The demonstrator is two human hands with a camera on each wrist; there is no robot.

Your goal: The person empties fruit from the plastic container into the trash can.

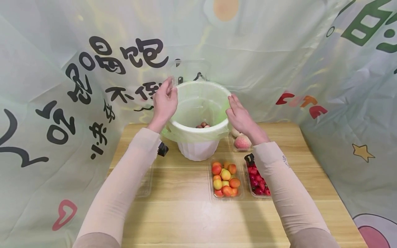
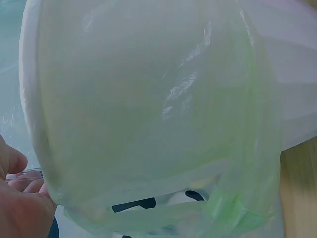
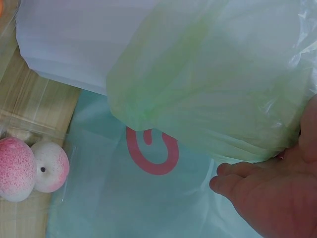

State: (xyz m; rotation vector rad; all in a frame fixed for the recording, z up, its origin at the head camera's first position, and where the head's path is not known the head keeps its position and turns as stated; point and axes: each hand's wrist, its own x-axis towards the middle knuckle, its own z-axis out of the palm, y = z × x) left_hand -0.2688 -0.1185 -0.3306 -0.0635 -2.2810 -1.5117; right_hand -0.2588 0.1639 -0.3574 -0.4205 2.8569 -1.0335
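Note:
A white bin (image 1: 198, 150) stands on the table with a pale green plastic bag (image 1: 183, 134) folded over its rim. Several small reddish-brown round things (image 1: 203, 124) lie inside it. My left hand (image 1: 165, 101) is at the rim's left side and pinches the edge of a clear plastic box (image 1: 190, 69), which tilts up over the bin's far side. In the left wrist view, the box's edge (image 2: 27, 174) shows between thumb and fingers. My right hand (image 1: 240, 115) touches the rim's right side, fingers fairly straight; in the right wrist view they lie against the bag (image 3: 237, 119).
Right of the bin sit clear boxes of pink-and-white peaches (image 1: 243, 142), orange and yellow fruits (image 1: 225, 179) and dark red fruits (image 1: 257, 181). Another clear box (image 1: 144, 184) lies at left, partly behind the left sleeve. A printed cloth (image 1: 263, 51) surrounds the wooden table (image 1: 186, 213).

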